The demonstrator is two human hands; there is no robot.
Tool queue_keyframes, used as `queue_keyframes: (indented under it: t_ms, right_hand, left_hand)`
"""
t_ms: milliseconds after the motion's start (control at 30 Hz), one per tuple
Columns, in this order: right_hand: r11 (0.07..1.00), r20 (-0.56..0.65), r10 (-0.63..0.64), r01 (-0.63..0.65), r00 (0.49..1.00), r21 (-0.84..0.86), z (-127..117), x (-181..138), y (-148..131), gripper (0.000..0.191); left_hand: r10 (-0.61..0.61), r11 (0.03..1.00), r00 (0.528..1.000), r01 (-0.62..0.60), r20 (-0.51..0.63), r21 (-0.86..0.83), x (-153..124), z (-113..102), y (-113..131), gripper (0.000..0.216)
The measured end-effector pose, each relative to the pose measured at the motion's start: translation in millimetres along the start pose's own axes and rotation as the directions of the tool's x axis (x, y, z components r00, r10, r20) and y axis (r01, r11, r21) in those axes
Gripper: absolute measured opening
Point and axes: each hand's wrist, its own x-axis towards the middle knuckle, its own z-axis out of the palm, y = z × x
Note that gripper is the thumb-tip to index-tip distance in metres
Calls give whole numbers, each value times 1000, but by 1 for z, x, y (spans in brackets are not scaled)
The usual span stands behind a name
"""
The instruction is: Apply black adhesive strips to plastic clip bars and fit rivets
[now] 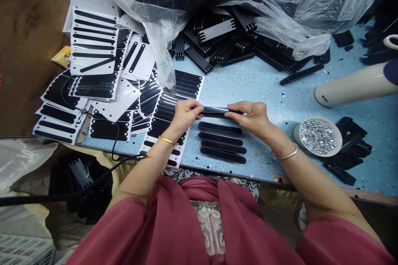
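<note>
A glossy black adhesive strip is stretched level between my two hands. My left hand pinches its left end between thumb and fingertips. At the other end, my right hand closes its thumb and fingers on the strip. A dark edge shows just under the strip; whether it is a separate bar I cannot tell. Several slim black plastic bars with rounded ends lie in a row just below my hands. Under my left wrist is a white sheet of black adhesive strips.
More strip sheets are piled at the left, crossed by a black cable. Black plastic parts lie heaped at the back beneath clear plastic bags. On the right are a white bottle and a bowl of small metal pieces.
</note>
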Motion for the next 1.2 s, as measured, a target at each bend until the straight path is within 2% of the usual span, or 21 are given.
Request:
queue_keyframes:
  t_ms: [267,467,700,867,1000,1200]
  right_hand:
    - [990,-4,65,-64,998,127,1,0,3,18]
    - [994,-40,-84,86,996,65,2,-5,5,17]
    - [992,-17,-126,126,992,6,4,-7,13,18]
    - [974,0,-208,207,978,-93,7,-9,15,25]
    - [968,35,-201,204,979,-148,7,-10,15,28]
    - [970,41,-199,203,979,-133,4,-10,15,29]
  left_hand:
    - [18,1000,1000,-18,20,1,-1,-2,1,5]
    - [25,999,1000,-26,18,22,1,-3,-1,7]
    - [25,1000,999,-26,24,14,1,-2,-1,7]
    - [29,1000,999,-29,26,11,1,-3,0,7]
    - [25,1000,999,-25,26,10,1,-3,1,7]
    - [31,999,999,-31,34,18,1,-3,1,7]
